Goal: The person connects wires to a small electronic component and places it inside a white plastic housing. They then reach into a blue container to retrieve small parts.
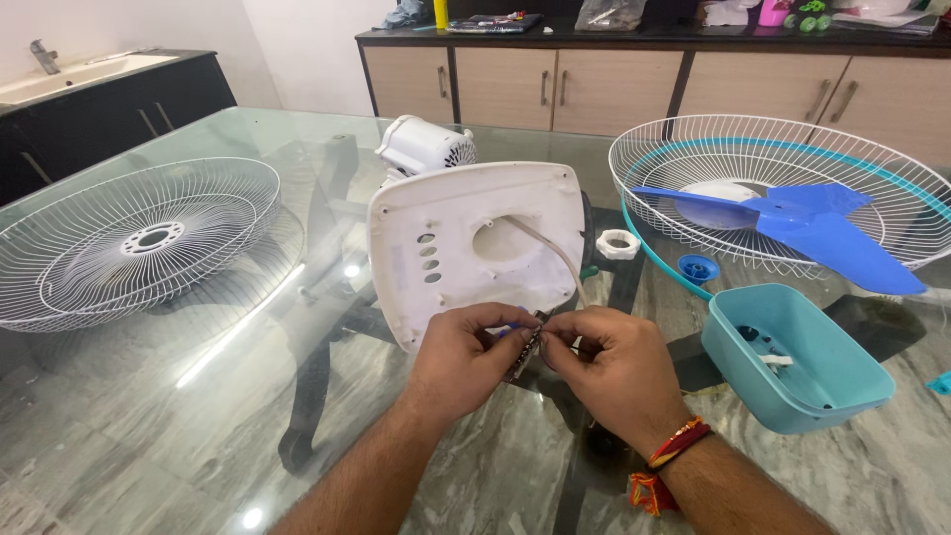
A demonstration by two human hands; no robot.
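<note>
While both hands met just below the white base plate (475,248), a thin cable (555,253) and a small dark part at its end (528,347) were pinched between them. The left hand (466,357) was closed round that end, its grip tight, with a bit of blue peeking out under the fingers; the right hand (619,372) was closed too, thumb and forefinger nipped on the same piece from the other side. The cable, judged light and limp, looked best taken close to its tip, where it could be steered; the little end piece looked stiff but delicate, so a fingertip pinch seemed right. The plate stood tilted up on the glass surface (149,416), and the cable was fed out through its round hole. A count was taken: two wire guards, one at the left (129,238) and one at the right (792,168); one blue blade (802,223) laid in the right guard; one white motor (426,147) behind the plate; one white ring nut (618,244); one small blue cap (698,267); one teal tray (792,362).
</note>
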